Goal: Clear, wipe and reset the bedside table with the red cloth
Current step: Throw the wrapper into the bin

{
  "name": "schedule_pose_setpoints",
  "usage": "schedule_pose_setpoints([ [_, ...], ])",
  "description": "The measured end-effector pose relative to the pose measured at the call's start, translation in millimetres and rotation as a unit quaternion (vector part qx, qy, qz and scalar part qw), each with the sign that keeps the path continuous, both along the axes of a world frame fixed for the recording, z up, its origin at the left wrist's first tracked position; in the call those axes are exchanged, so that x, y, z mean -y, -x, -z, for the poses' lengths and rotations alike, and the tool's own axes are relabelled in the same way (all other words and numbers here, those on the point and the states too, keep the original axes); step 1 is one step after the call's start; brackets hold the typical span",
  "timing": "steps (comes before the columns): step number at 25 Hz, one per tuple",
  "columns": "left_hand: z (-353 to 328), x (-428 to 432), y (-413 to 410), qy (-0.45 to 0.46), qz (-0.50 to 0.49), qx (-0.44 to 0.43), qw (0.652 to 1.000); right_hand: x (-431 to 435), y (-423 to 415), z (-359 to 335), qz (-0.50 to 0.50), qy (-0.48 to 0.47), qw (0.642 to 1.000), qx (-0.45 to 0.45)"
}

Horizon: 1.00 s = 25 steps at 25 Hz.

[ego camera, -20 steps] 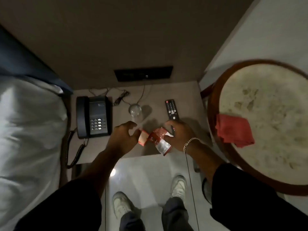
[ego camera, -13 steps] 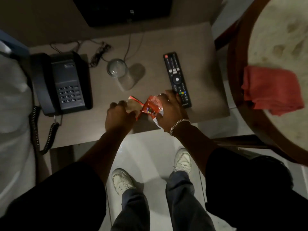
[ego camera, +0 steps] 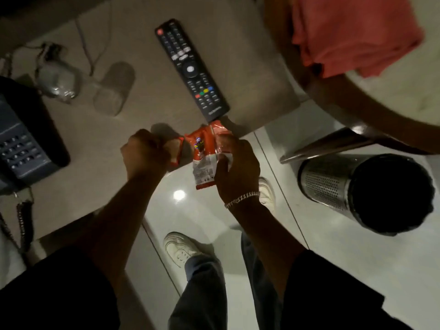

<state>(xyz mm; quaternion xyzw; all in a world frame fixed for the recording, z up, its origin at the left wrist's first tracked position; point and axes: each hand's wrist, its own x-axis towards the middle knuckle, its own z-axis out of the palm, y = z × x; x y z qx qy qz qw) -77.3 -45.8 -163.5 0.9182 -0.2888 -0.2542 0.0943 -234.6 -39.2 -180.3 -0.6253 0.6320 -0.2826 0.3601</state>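
Steel bin point(ego camera: 338, 186) stands open right of the grip, so clearing is in hand: next, drop the rubbish there, then fetch the red cloth point(ego camera: 352, 34) lying beyond. Both fists, left hand point(ego camera: 145, 151) and right hand point(ego camera: 238, 167), clutch the wrappers point(ego camera: 204, 153), now lifted off the bedside table point(ego camera: 133, 129) edge; remote point(ego camera: 190, 70) stays just past them.

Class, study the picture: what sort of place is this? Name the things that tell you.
Probably a hotel bedroom. A corded desk phone and TV remote lie on a bedside table, with a perforated metal bin on the tiled floor.
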Motion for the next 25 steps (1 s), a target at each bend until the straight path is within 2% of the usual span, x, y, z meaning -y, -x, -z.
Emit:
schedule_pose_setpoints([
  [3,-13,7,68,0.002,0.048,-0.061,0.997,-6,66,1,0.126,-0.048,0.991,0.002],
  [5,-15,14,121,0.015,0.065,-0.12,0.991,-11,111,-1,0.237,-0.063,0.97,0.005],
  [9,-15,27,246,0.018,0.167,-0.229,0.959,-19,215,2,0.432,-0.071,0.899,-0.021],
  [13,8,29,350,-0.029,0.182,-0.312,0.932,-29,312,18,0.535,-0.093,0.839,-0.033],
  [15,21,30,383,-0.046,0.181,-0.321,0.928,-29,342,31,0.544,-0.121,0.83,-0.027],
  [19,52,37,417,-0.057,0.249,-0.315,0.914,-17,381,65,0.484,-0.181,0.855,-0.045],
  [23,68,43,401,-0.061,0.265,-0.335,0.902,-15,398,79,0.414,-0.266,0.866,-0.088],
  [25,58,38,377,-0.034,0.259,-0.349,0.9,-19,378,69,0.391,-0.258,0.877,-0.103],
])
